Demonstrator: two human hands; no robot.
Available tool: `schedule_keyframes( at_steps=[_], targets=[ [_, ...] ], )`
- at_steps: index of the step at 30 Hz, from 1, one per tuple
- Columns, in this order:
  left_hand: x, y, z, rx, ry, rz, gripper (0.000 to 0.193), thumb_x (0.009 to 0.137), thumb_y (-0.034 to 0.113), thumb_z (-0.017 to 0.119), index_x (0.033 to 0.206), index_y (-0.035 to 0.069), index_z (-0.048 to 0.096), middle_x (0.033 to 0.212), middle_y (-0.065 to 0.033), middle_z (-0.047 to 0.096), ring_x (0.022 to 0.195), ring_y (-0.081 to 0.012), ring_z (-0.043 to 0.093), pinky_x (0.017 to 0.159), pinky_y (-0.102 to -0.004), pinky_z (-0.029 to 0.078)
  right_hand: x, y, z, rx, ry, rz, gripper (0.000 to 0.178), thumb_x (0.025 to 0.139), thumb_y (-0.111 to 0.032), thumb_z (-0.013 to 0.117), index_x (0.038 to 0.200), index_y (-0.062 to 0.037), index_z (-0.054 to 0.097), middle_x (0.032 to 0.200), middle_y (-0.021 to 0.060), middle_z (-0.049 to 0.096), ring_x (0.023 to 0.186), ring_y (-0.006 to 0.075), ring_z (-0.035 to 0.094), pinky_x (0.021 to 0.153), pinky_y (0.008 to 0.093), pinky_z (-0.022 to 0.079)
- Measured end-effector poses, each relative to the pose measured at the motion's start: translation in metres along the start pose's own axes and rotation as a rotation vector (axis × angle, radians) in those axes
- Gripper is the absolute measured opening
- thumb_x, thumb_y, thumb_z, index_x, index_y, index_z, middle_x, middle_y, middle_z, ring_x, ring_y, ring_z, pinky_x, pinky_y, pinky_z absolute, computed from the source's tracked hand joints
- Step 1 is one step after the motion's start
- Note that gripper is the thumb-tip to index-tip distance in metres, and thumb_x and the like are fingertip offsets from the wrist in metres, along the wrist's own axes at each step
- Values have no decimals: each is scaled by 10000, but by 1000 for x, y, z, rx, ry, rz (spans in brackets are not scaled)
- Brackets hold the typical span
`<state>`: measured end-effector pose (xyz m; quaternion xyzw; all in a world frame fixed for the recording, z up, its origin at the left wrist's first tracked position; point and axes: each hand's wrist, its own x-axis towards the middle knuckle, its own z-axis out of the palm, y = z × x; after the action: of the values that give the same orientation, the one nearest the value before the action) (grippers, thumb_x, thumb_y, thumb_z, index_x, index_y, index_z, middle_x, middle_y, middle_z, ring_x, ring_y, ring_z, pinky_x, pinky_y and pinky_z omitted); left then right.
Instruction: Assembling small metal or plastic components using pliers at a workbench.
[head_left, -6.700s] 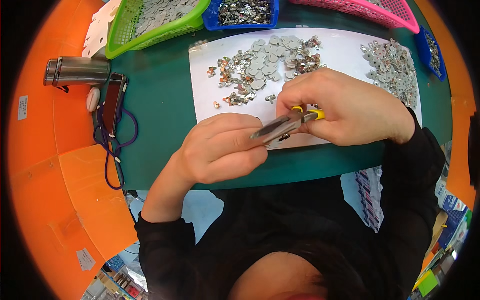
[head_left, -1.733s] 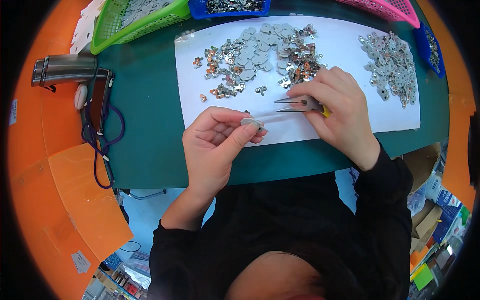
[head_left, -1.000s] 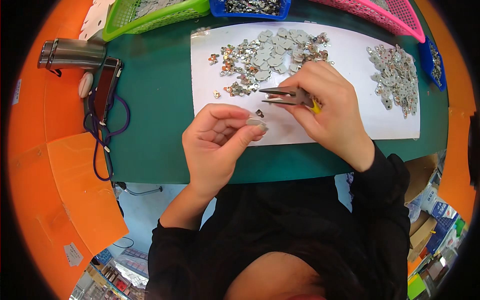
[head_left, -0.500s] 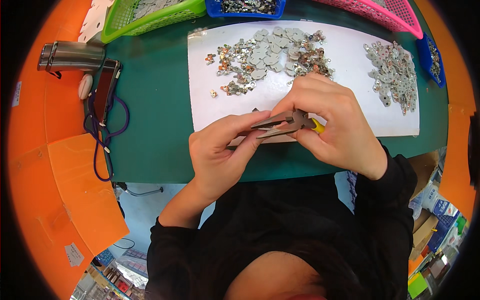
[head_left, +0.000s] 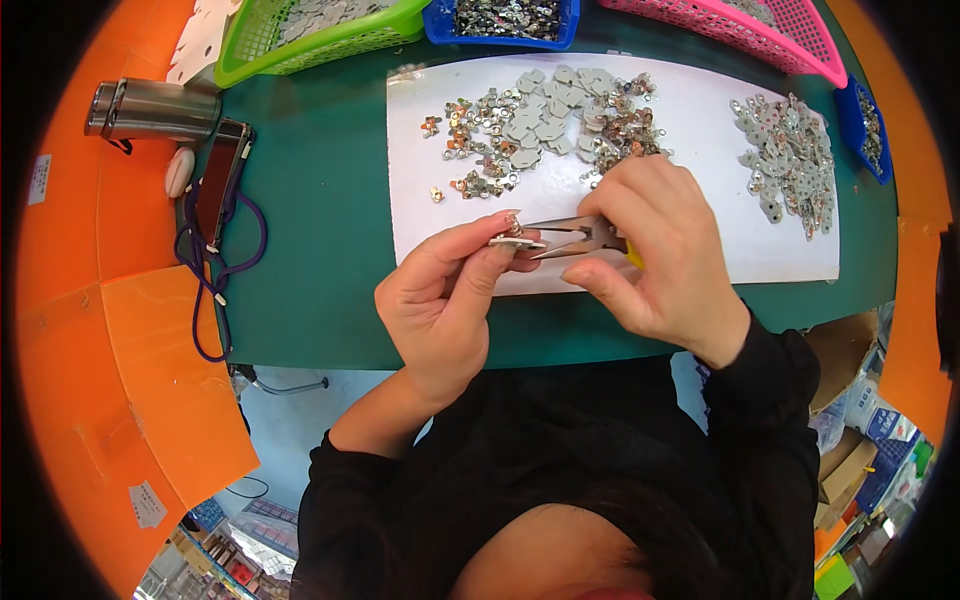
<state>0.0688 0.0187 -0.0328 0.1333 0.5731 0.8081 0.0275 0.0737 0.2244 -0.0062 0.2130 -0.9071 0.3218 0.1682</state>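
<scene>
Between the thumb and fingers of my left hand (head_left: 440, 290) is a small flat grey plate with a metal fitting (head_left: 513, 241). My right hand (head_left: 665, 255) grips a pair of needle-nose pliers (head_left: 595, 236) with yellow handles, mostly hidden by the palm. The pliers' jaws are parted and point left, with their tips at the small plate; whether they touch it I cannot tell. Beyond my hands, on a white sheet (head_left: 420, 220), lie grey flat plates (head_left: 540, 120) and small metal fittings (head_left: 625, 135). A separate heap of plates with fittings (head_left: 790, 160) lies at the right.
A green basket (head_left: 330, 50), a blue bin (head_left: 500, 40) and a pink basket (head_left: 740, 45) line the far edge. Another blue bin (head_left: 858, 130) stands at the right. At the left are a steel flask (head_left: 160, 110), a phone (head_left: 222, 185) and a purple cord (head_left: 262, 235).
The plate and fitting have come into sight in my left fingers. The pliers have turned and shifted right, and my right thumb has moved away from their jaws.
</scene>
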Motion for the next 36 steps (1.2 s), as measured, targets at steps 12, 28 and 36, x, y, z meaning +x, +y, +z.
schedule_keyframes(
  at_steps=[12,28,36],
  targets=[
    [2,-8,3,-56,57,19,211,965,-29,589,1160,-98,629,1055,-188,698,918,-230,705,847,-355,611,-2,-5,13,25,22,100,315,853,-324,702,879,-30,590,817,107,537,771,317,521,690,387,402],
    [-2,-7,7,97,24,132,162,947,-69,594,1098,-99,645,1017,-175,707,893,-214,709,793,-305,586,0,-8,10,-21,48,82,398,829,-439,720,802,-64,590,700,69,504,652,282,495,593,371,379],
    [2,-6,-3,300,-68,210,123,951,-67,588,1062,-85,638,975,-142,704,855,-164,680,746,-251,542,-4,-14,9,41,-3,133,390,823,-436,727,783,-72,591,674,67,524,619,276,505,559,370,386]
  ],
)
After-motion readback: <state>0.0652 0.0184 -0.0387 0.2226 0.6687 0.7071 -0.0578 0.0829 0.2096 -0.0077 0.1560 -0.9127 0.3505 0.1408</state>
